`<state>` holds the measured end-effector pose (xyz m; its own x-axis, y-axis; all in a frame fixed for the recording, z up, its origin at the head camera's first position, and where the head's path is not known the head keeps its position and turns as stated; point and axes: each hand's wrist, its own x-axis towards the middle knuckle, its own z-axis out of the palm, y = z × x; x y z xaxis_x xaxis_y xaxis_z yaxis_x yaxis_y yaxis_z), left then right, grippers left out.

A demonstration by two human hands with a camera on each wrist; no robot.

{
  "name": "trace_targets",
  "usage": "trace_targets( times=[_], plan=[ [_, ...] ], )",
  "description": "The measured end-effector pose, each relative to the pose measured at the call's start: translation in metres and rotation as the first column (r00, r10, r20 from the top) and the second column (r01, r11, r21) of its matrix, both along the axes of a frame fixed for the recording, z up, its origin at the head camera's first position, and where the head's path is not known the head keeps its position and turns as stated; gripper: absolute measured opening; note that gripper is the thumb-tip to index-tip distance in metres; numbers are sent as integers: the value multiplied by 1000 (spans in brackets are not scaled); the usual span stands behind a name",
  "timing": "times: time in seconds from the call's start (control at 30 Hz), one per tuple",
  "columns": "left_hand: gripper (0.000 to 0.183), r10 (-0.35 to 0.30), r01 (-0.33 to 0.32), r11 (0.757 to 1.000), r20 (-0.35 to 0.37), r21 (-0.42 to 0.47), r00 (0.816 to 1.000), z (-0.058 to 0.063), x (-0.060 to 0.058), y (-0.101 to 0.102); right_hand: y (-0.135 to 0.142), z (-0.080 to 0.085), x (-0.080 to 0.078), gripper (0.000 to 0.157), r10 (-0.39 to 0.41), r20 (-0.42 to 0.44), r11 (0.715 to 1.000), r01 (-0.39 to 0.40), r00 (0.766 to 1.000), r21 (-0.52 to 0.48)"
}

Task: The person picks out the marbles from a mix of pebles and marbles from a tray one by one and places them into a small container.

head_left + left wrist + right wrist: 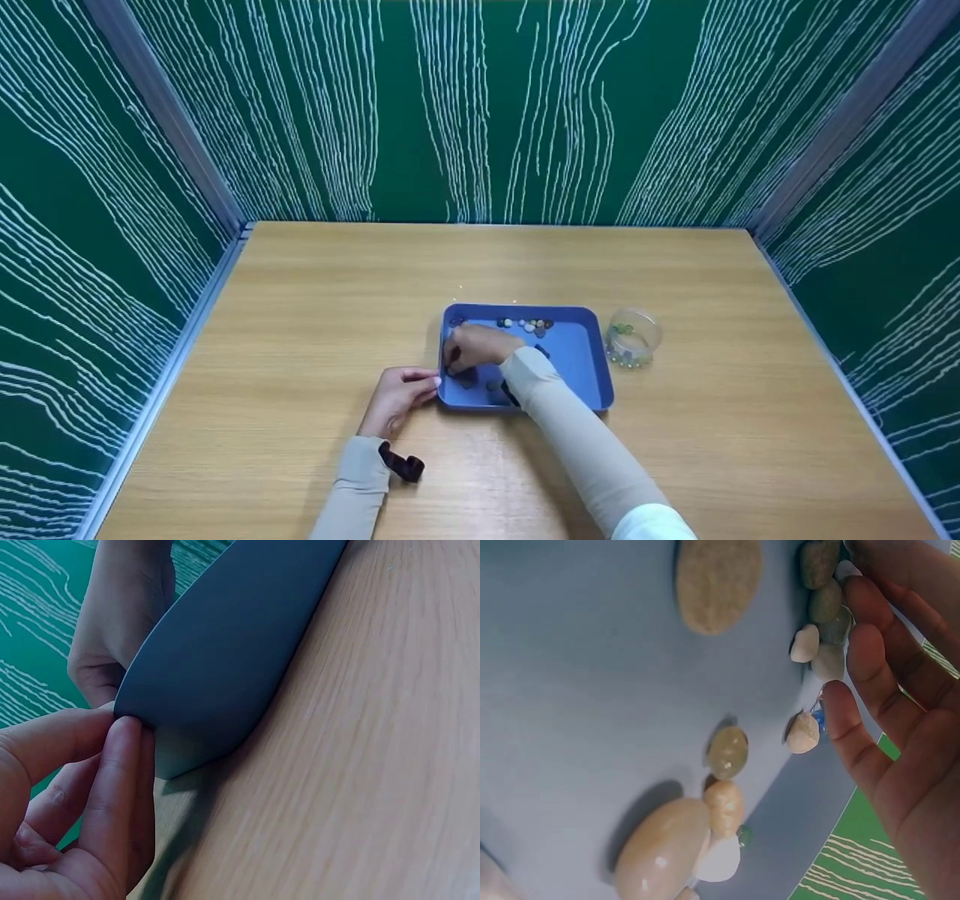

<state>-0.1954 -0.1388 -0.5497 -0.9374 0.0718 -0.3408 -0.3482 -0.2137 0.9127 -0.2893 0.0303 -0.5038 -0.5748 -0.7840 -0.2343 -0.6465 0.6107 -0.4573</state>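
A blue rectangular tray (581,371) lies on the table with smooth pebbles of several colours in it. My left hand (401,397) pinches the tray's near left rim between thumb and fingers; in the left wrist view its fingertips (124,736) meet at the edge. Inside the tray, at its left side, is my right hand (480,345). The right wrist view has its fingertips (840,701) against a cluster of grey and white pebbles (825,601) along the wall. Its thumb is hidden there. A flat brown stone (718,585) and a glossy tan pebble (664,847) lie apart from that cluster.
Right of the tray stands a clear round cup (634,341) with small greenish glass pieces in it. A few tiny pale specks lie behind the tray on the wooden table (300,315). Green walls (675,45) with white wavy lines enclose the table's back and sides.
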Motion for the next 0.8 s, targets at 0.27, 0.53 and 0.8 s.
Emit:
trace_targets(
  times=[0.27, 0.53, 0.8],
  plan=[
    [33, -6, 6, 1000, -10, 7, 1000, 0, 1, 0, 7, 0, -5, 9, 7, 36, 993, -3, 999, -121],
    [32, -12, 12, 1000, -12, -26, 1000, -2, -1, 0, 16, 3, -8, 11, -86, 95, 988, 97, 992, -121],
    [32, -10, 10, 999, -5, -33, 1000, 0, 0, 0, 29, 8, -12, 16, -137, 147, 979, 156, 980, -128]
  ],
)
